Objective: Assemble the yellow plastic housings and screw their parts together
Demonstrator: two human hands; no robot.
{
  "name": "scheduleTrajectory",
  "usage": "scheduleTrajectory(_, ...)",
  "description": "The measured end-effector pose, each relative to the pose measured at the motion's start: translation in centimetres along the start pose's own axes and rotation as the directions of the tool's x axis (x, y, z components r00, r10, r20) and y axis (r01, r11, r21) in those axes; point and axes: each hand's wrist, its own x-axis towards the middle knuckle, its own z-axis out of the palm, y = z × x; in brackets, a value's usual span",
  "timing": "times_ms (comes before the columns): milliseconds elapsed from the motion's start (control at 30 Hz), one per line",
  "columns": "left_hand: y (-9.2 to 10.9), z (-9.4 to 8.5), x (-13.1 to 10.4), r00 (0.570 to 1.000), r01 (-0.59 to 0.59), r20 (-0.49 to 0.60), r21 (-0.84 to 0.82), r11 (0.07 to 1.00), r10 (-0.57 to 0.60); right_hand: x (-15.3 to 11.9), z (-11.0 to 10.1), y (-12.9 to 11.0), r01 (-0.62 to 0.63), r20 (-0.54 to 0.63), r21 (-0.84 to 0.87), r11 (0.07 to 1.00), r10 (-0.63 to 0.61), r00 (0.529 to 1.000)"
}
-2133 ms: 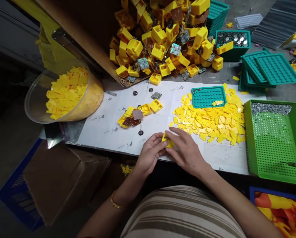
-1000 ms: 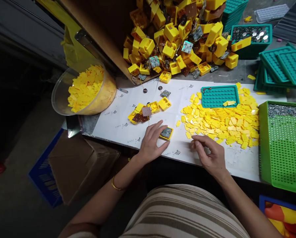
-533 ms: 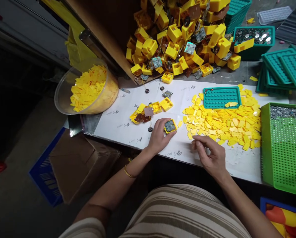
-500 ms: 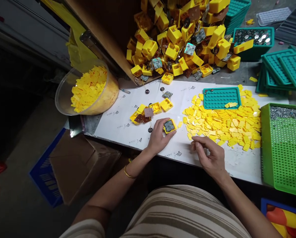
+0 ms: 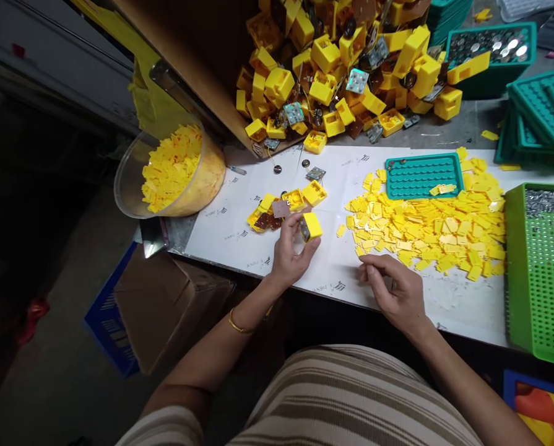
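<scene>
My left hand (image 5: pixel 289 254) grips a small yellow plastic housing (image 5: pixel 312 227) between thumb and fingers, tilted so that a yellow outer face shows. A grey part sits in its side toward the fingers. My right hand (image 5: pixel 396 290) is at the table's front edge, just short of the heap of flat yellow pieces (image 5: pixel 434 232). Its fingers are curled, thumb close to the index finger; whatever they may hold is hidden. Beyond my left hand lie yellow housings (image 5: pixel 314 192) with brown boards (image 5: pixel 281 209), a grey circuit piece (image 5: pixel 315 173) and round dark discs (image 5: pixel 277 169) on wires.
A teal tray (image 5: pixel 423 176) rests on the heap. A cardboard box (image 5: pixel 221 80) spills yellow housings at the back. At left stands a clear tub (image 5: pixel 212 179) of yellow pieces; at right, a green perforated tray (image 5: pixel 515 272) holds metal bits. A teal bin (image 5: pixel 485 80) holds shiny discs.
My left hand has turned the yellow housing over, from its grey inside facing up to a yellow face showing, and lifted it slightly. My right hand keeps its pose. The view has shifted a little.
</scene>
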Motion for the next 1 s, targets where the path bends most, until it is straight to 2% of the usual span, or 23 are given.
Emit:
scheduleTrajectory(67, 0.0, 0.0, 0.0, 0.994, -0.055, 0.098, 0.081, 0.995, 0.047, -0.1, -0.1, 0.0, 0.001, -0.003, -0.004, 1.000, -0.001, 1.000)
scheduleTrajectory(133, 0.0, 0.1, -0.1, 0.978, -0.069, 0.208, 0.160, 0.985, 0.035, -0.1, -0.2, 0.1, 0.004, -0.011, 0.003, 1.000, -0.004, 1.000)
scheduleTrajectory(167, 0.0, 0.2, -0.2, 0.973, -0.059, 0.230, 0.168, 0.984, 0.019, -0.2, -0.2, 0.1, 0.003, -0.013, 0.009, 1.000, -0.003, 1.000)
scheduleTrajectory(233, 0.2, 0.1, -0.3, 0.979, -0.012, 0.204, 0.107, 0.994, -0.010, -0.2, -0.2, 0.2, -0.003, -0.011, 0.014, 1.000, 0.004, 1.000)
scheduleTrajectory(333, 0.4, -0.1, -0.4, 0.995, 0.018, 0.094, -0.026, 1.000, -0.015, -0.4, -0.1, 0.4, -0.019, 0.001, 0.008, 1.000, 0.019, 1.000)
scheduleTrajectory(400, 0.4, -0.2, -0.4, 0.998, 0.009, 0.067, -0.005, 1.000, -0.009, -0.5, -0.1, 0.5, -0.026, 0.004, 0.008, 1.000, 0.026, 1.000)
scheduleTrajectory(500, 0.3, 0.1, -0.6, 0.981, -0.050, 0.192, 0.157, 0.986, 0.020, -0.5, 0.0, 0.6, -0.025, -0.002, 0.004, 1.000, 0.025, 1.000)
scheduleTrajectory(567, 0.1, 0.3, -0.8, 0.970, -0.082, 0.241, 0.205, 0.975, 0.031, -0.5, 0.1, 0.7, -0.024, -0.001, 0.003, 1.000, 0.024, 1.000)
scheduleTrajectory(700, 0.1, 0.3, -1.0, 0.987, -0.014, 0.161, 0.118, 0.993, -0.005, -0.5, 0.4, 1.2, -0.049, 0.020, 0.014, 0.999, 0.049, 0.999)
scheduleTrajectory(867, -0.2, 0.5, -1.1, 0.993, 0.111, 0.053, -0.067, 0.992, -0.107, -0.2, 1.0, 1.8, -0.086, 0.043, -0.088, 0.992, 0.090, 0.995)
scheduleTrajectory(933, -0.3, 0.7, -1.0, 0.989, 0.139, -0.030, -0.159, 0.977, -0.146, -0.3, 0.7, 1.6, -0.114, -0.005, -0.050, 0.992, 0.114, 0.993)
scheduleTrajectory(1000, -0.5, 0.9, -1.0, 0.977, 0.151, -0.114, -0.217, 0.964, -0.179, -0.7, 0.0, 1.1, -0.064, -0.081, -0.047, 0.997, 0.060, 0.995)
